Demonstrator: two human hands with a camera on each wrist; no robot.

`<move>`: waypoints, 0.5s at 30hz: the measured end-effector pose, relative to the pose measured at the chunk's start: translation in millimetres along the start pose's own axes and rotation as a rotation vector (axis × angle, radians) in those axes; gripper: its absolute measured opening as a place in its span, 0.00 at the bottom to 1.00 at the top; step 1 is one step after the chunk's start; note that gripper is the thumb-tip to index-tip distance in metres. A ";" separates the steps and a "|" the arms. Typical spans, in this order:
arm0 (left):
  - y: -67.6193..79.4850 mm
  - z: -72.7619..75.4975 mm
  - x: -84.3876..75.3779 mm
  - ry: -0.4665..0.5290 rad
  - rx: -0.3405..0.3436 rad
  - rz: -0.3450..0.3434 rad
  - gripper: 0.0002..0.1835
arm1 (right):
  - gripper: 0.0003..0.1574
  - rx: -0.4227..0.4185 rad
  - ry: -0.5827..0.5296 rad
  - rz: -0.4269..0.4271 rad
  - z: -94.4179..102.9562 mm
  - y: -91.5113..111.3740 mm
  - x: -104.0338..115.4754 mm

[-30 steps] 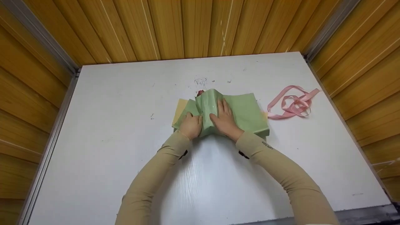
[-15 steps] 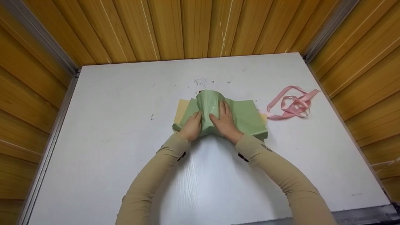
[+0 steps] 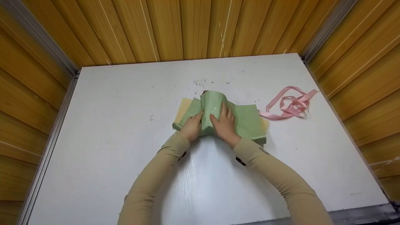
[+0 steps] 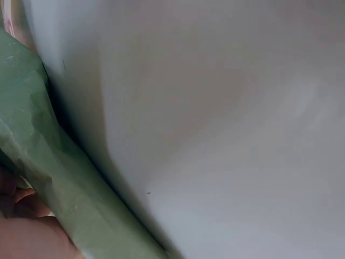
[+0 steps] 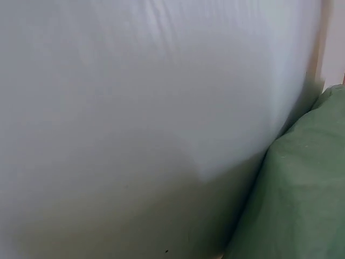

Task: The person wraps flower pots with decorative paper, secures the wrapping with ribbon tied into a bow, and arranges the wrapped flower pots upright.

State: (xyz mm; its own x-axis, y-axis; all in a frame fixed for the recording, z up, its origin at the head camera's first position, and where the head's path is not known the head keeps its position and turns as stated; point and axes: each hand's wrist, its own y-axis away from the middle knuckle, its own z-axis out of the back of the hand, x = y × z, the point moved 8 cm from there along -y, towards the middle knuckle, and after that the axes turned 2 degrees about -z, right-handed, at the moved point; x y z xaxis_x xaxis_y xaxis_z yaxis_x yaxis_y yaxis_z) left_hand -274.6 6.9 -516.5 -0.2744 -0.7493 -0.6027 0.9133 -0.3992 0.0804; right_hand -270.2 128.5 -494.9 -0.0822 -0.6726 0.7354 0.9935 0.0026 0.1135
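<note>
A sheet of green wrapping paper [image 3: 212,107] bulges up in the middle into a rounded roll, its two sides spreading out flat. At the roll's far end a small dark-red bit [image 3: 205,92] peeks out; what lies inside is hidden. My left hand [image 3: 192,127] grips the roll's left side, thumb along it. In the left wrist view, curled fingers [image 4: 32,208] show by the green paper's edge. My right hand [image 3: 225,125] presses on the roll's right slope with fairly straight fingers, thumb on top. Yellow paper [image 3: 183,109] sticks out beneath the green at both sides.
A loosely tangled pink ribbon [image 3: 293,106] lies to the right, one end reaching the paper's right edge. The white table [image 3: 109,156] has small dark marks beyond the roll. Wood-patterned walls [image 3: 172,31] stand behind and on both sides.
My left fingers have shifted from a bunched hold on the paper to the roll's left side. The middle has become rounder, and the paper's right flap has slid toward me.
</note>
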 end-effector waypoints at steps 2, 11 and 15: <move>1.7 2.1 2.0 -0.037 0.000 0.029 0.25 | 0.49 0.004 0.018 0.004 0.2 0.1 0.7; 18.2 38.1 35.7 -0.178 -0.161 0.348 0.24 | 0.42 -0.032 0.178 0.227 3.0 -3.2 22.7; 27.7 42.9 56.8 -0.054 -0.125 0.460 0.26 | 0.40 0.031 0.208 0.230 1.1 -5.7 29.4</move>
State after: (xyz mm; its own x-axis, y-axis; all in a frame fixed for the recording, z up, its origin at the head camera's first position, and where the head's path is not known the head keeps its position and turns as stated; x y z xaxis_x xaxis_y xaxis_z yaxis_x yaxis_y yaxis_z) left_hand -277.8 -69.4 -514.5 0.1548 -0.8612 -0.4842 0.9718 0.0446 0.2315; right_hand -278.3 109.5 -473.2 0.1653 -0.7888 0.5920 0.9811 0.1928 -0.0170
